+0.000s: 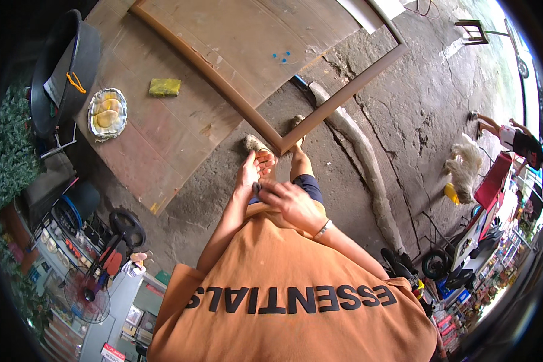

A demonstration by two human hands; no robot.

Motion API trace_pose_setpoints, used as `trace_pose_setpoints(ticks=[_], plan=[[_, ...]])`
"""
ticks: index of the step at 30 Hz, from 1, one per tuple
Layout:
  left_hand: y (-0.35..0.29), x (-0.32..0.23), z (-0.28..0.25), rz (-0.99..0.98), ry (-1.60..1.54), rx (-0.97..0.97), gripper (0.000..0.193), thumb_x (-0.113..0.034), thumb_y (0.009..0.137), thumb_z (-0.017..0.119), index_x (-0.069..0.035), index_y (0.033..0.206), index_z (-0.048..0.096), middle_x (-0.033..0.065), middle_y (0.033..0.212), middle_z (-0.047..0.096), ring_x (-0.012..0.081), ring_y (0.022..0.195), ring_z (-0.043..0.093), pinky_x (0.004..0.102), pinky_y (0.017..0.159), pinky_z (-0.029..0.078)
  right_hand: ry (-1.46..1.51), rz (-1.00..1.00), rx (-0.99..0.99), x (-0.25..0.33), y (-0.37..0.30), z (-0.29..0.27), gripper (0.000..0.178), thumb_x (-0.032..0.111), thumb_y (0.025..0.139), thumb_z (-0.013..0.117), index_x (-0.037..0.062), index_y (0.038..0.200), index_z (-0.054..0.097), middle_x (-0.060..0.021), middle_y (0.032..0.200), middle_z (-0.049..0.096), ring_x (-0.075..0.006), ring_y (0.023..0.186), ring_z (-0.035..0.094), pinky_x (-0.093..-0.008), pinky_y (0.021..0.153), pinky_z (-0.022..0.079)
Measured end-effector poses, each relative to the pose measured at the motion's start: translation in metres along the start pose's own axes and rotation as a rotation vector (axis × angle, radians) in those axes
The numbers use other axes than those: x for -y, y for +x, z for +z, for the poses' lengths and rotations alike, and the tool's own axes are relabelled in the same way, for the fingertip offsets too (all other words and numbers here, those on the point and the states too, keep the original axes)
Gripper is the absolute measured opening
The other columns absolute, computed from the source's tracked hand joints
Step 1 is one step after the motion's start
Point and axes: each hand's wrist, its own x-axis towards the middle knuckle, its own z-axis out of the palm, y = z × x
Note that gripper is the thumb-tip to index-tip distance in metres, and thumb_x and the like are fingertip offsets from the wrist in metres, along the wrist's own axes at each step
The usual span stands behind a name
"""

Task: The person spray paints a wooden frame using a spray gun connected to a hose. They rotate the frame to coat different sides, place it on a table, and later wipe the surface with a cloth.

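Note:
My left hand (251, 174) is held palm up in front of my body, with its fingers loosely bent and apart and nothing seen in the palm. Across its wrist reaches my right hand (294, 205), fingers bent together beside a small dark thing (257, 187) that I cannot make out. A light bracelet (323, 229) circles the right wrist. Just beyond both hands is the corner of a large brown frame (223, 89), which lies partly over a worn wooden board (157, 130) and juts past its edge. Neither hand touches the frame.
A yellow-green block (165, 87) and a foil-lined plate (122, 123) of yellow food lie on the board. A black tub (90, 66) stands at its left. A long pale ridge (362, 154) crosses the cracked concrete floor. At the right are another person (516, 140) and parked motorbikes.

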Motion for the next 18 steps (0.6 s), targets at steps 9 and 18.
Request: trace_pose_setpoints(ticks=[9, 18], plan=[[0.008, -0.005, 0.058, 0.116, -0.365, 0.109, 0.068, -0.069, 0.092, 0.035, -0.013, 0.126, 0.054, 0.0063, 0.122, 0.060, 0.0225, 0.114, 0.055, 0.0416, 0.097, 0.042, -0.496, -0.184, -0.077, -0.102, 0.040, -0.050, 0.051, 0.014, 0.083, 0.057, 0.0082, 0.133, 0.052, -0.0108, 0.145, 0.043, -0.0292, 0.136, 0.038, -0.0436, 0.112, 0.034], [-0.006, -0.013, 0.087, 0.131, -0.367, -0.127, 0.058, -0.063, 0.093, 0.043, -0.010, 0.115, 0.054, 0.0100, 0.109, 0.061, 0.0251, 0.099, 0.061, 0.0388, 0.086, 0.049, -0.635, 0.167, -0.460, -0.320, 0.034, -0.214, 0.054, -0.003, 0.088, 0.048, 0.0107, 0.140, 0.046, -0.0133, 0.141, 0.049, -0.0307, 0.129, 0.048, -0.0410, 0.107, 0.042]])
